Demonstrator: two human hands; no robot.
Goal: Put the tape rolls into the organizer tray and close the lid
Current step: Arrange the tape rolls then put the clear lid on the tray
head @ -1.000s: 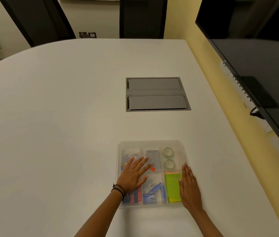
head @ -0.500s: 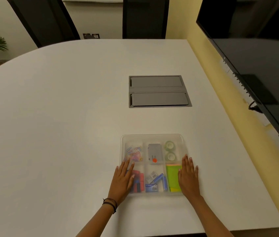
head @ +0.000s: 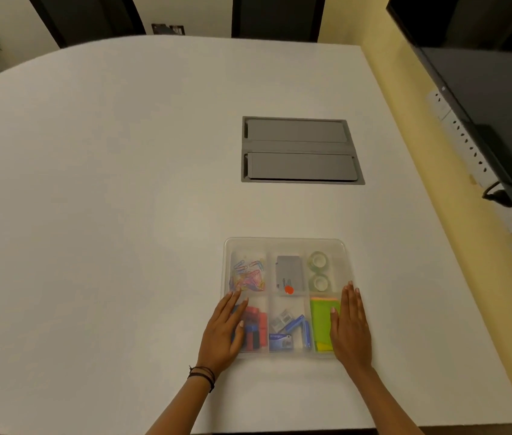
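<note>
The task looks almost finished. The two tape rolls (head: 319, 271) are already inside the organizer tray (head: 284, 243), which stands on the white table (head: 107, 215) in the lower middle of the frame. They lie in the upper right compartment, one above the other in the picture and very close together; I cannot tell if they touch. They are small, pale green and half transparent, each with a round hole in the middle.

A clear lid (head: 284, 304) seems to lie over the whole tray, because everything inside looks a little milky. I judge that the lid is on, and what is left is only to press it until it sits fully. Whether it has already clicked shut I cannot tell.

The left hand (head: 226, 331) rests flat on the lower left part of the tray, over the red and blue blocks (head: 254, 331), fingers stretched and slightly spread. The right hand (head: 350, 328) rests flat on the lower right edge, beside the green notes (head: 322, 321), fingers straight and together. Both hands are open and hold nothing; they only lie or press on the top.

The other compartments hold coloured paper clips (head: 248, 273), a grey box (head: 289, 273) with an orange dot, and blue staple packs (head: 289, 334).
</note>
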